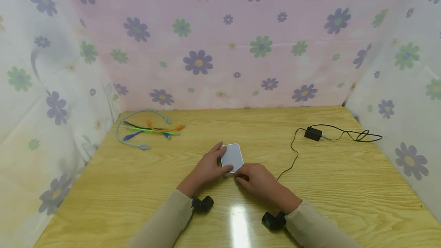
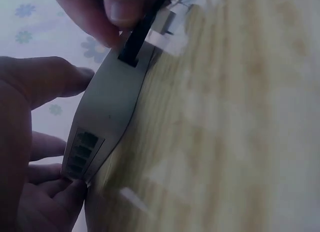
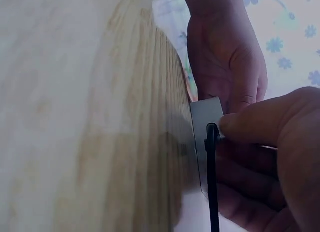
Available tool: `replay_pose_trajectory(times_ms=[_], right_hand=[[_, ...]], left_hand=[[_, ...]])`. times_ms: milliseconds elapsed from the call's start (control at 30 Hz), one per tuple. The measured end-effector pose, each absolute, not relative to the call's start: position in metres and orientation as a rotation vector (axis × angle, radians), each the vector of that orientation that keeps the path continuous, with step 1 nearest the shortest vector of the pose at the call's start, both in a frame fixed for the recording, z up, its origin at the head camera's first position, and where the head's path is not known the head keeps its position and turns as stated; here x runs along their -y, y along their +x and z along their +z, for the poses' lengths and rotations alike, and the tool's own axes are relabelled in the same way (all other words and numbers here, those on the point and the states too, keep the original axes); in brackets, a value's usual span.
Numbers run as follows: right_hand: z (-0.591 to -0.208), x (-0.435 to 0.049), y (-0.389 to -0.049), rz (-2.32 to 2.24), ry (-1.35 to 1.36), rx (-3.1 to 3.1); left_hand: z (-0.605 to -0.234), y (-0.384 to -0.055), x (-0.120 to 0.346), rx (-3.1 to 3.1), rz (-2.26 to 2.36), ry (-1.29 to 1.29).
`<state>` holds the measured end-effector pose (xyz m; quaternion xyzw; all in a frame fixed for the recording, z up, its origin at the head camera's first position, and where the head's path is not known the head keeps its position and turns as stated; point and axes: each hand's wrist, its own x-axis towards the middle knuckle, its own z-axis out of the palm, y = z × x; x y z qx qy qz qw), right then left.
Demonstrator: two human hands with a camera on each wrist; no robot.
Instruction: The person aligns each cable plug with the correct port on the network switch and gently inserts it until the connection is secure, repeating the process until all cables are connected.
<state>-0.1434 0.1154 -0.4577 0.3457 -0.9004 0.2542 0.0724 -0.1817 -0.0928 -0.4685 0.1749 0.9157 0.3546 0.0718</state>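
Note:
A small white network switch (image 1: 231, 156) lies flat near the middle of the wooden table. My left hand (image 1: 209, 166) grips its left side, thumb at the near edge and fingers around the far left corner. Several network ports (image 2: 84, 151) show in its near side. At the other end of that side, a black power plug (image 3: 212, 134) sits in a socket, its thin cable trailing off. My right hand (image 1: 256, 178) pinches at this plug, with the thumb right beside it at the switch's edge; the right fingertips are partly hidden.
A black power adapter (image 1: 313, 133) with a looped cord lies at the back right. At the back left is a group of network cables: a pale blue one (image 1: 120, 135), an orange one (image 1: 162, 129), plus green, blue and black ones. Flowered cloth (image 1: 220, 49) surrounds the table.

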Motion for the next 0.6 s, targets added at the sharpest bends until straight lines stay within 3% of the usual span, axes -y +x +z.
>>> replay_pose_trajectory(times_ms=[600], right_hand=[[-0.457, -0.131, -0.174, 0.754, 0.845, 3.0]], left_hand=[[-0.471, -0.21, 0.058, -2.67, 1.085, 0.672]])
